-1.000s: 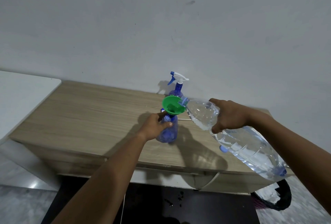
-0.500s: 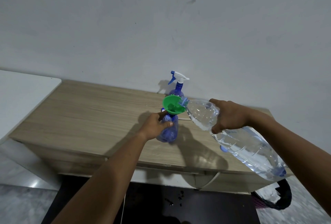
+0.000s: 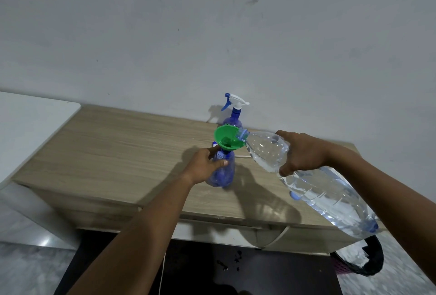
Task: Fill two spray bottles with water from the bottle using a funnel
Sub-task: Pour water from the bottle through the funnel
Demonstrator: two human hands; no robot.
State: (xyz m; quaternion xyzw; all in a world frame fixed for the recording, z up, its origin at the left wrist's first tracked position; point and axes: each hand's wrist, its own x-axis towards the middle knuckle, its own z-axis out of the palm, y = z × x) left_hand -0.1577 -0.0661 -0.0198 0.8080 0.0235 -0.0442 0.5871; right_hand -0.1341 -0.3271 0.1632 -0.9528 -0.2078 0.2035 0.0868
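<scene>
A blue spray bottle point(image 3: 224, 174) without its sprayer stands on the wooden table point(image 3: 118, 153), and my left hand point(image 3: 205, 165) grips its upper body. A green funnel point(image 3: 227, 140) sits in its neck. My right hand point(image 3: 299, 153) holds the large clear water bottle point(image 3: 330, 191) near its shoulder, tilted so its mouth rests at the funnel's right rim. A second blue spray bottle point(image 3: 233, 115), with its white and blue sprayer on, stands upright behind the funnel by the wall.
A white surface point(image 3: 28, 124) adjoins the table on the left. A black bin or bag point(image 3: 368, 264) sits on the floor at lower right. The table's front edge runs just below the bottles, with dark floor beneath.
</scene>
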